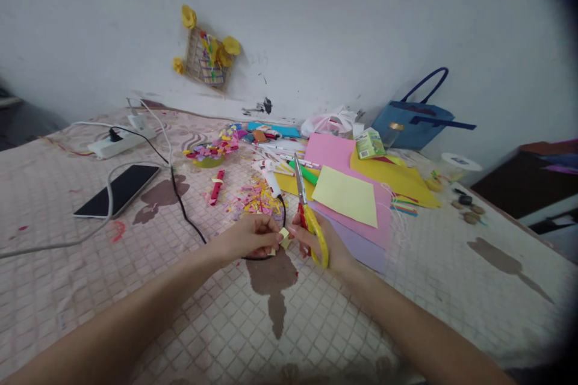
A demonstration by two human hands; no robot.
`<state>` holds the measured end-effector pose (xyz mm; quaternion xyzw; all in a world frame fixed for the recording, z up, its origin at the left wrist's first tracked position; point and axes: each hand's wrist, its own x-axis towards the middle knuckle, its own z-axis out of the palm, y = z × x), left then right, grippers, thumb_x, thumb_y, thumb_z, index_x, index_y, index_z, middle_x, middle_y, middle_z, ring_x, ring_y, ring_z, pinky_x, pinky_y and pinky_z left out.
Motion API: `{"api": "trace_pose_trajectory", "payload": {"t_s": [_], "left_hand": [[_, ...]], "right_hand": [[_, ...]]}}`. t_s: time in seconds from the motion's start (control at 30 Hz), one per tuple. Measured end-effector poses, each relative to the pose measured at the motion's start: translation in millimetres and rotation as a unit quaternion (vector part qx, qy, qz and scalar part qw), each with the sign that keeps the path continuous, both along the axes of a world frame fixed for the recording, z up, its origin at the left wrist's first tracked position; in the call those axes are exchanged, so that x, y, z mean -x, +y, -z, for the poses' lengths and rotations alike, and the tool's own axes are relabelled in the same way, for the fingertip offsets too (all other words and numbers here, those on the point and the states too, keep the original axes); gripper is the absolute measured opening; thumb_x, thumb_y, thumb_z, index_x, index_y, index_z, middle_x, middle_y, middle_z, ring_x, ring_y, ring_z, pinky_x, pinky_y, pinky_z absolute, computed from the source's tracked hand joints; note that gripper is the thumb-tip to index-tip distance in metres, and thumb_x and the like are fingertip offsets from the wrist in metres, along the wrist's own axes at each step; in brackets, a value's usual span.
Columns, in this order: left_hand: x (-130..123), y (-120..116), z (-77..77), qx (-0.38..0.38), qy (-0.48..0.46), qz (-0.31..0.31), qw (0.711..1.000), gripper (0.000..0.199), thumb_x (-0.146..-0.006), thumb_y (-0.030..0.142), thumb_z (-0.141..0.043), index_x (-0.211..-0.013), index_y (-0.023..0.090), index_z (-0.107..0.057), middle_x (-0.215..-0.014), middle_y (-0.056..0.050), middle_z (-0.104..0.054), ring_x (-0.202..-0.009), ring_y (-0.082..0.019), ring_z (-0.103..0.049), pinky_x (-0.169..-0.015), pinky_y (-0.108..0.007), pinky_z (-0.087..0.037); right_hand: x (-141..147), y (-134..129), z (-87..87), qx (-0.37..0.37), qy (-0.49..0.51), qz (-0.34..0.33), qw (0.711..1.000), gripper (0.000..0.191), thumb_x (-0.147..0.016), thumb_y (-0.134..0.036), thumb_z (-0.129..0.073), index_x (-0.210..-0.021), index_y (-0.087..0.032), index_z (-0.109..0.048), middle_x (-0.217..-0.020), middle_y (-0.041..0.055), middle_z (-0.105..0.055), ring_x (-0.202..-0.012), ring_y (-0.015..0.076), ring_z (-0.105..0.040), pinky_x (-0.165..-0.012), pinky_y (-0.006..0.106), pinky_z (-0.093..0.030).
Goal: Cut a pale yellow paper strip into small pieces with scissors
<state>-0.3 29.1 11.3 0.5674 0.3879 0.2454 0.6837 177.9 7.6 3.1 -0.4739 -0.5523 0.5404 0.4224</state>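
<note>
My left hand (256,234) pinches a small piece of pale yellow paper (284,236) above the tablecloth. Close beside it, my right hand (332,242) holds yellow-handled scissors (311,219), whose blades point up and away from me. The fingertips of that hand come up to the paper's right side; I cannot tell whether they touch it. Just beyond both hands lies a heap of pink and yellow paper scraps (257,197). A pale yellow sheet (347,194) rests on pink paper (332,147) to the right.
A black cable (183,207) runs near my left hand. Farther left are a dark tablet-like device (120,190) and a white power strip (121,143). A red roll (217,186), a green tape roll (210,159) with paper bits and a blue bag (409,123) stand farther back.
</note>
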Motion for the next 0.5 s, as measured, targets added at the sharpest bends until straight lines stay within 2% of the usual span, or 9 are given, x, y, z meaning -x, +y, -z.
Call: {"api": "trace_pose_trajectory", "payload": {"t_s": [0.07,0.17,0.23,0.37,0.5], "left_hand": [[2.1,2.9,-2.0,-0.027,-0.019,-0.039,0.999,0.025,-0.068,0.035,-0.069,-0.067,0.014,-0.055,-0.053,0.004,-0.056,-0.045,-0.005,-0.048,-0.045,-0.017,-0.039],[6.9,9.1,-6.7,-0.034,-0.064,-0.102,0.992,0.022,-0.069,0.032,-0.069,-0.069,0.014,-0.056,-0.06,0.002,-0.06,-0.05,-0.006,-0.052,-0.051,-0.018,-0.042],[10.2,12.5,-10.4,-0.026,-0.093,-0.134,0.986,0.021,-0.069,0.03,-0.069,-0.07,0.014,-0.055,-0.063,0.002,-0.061,-0.051,-0.006,-0.054,-0.053,-0.018,-0.043],[15.3,15.5,-16.8,-0.02,-0.123,-0.172,0.977,0.021,-0.069,0.028,-0.07,-0.07,0.014,-0.055,-0.063,0.001,-0.062,-0.054,-0.007,-0.056,-0.055,-0.019,-0.045],[18.2,17.2,-18.3,-0.029,-0.139,-0.206,0.968,0.019,-0.07,0.027,-0.069,-0.073,0.013,-0.057,-0.067,-0.001,-0.066,-0.061,-0.009,-0.061,-0.062,-0.021,-0.048]], "right_hand": [[-0.1,-0.9,-0.9,0.003,0.016,-0.013,1.0,0.039,-0.07,-0.052,-0.062,-0.079,-0.019,-0.042,-0.058,-0.0078,-0.044,-0.035,0.0026,-0.036,-0.033,0.017,-0.039],[-0.6,-2.7,3.5,0.007,0.026,-0.035,0.999,0.043,-0.072,-0.06,-0.056,-0.077,-0.02,-0.04,-0.057,-0.0084,-0.042,-0.035,0.0028,-0.033,-0.033,0.017,-0.039],[-1.2,-4.1,9.1,-0.008,-0.013,-0.048,0.999,0.043,-0.076,-0.062,-0.05,-0.076,-0.02,-0.04,-0.053,-0.0085,-0.038,-0.036,0.0047,-0.036,-0.033,0.017,-0.038],[-2.2,-6.7,15.2,-0.019,-0.062,-0.073,0.995,0.041,-0.079,-0.061,-0.046,-0.079,-0.02,-0.042,-0.052,-0.008,-0.036,-0.039,0.0062,-0.035,-0.033,0.017,-0.039],[-2.4,-10.3,9.8,-0.01,-0.085,-0.094,0.992,0.035,-0.079,-0.055,-0.051,-0.076,-0.02,-0.042,-0.054,-0.0075,-0.038,-0.04,0.0063,-0.034,-0.034,0.017,-0.038]]}}
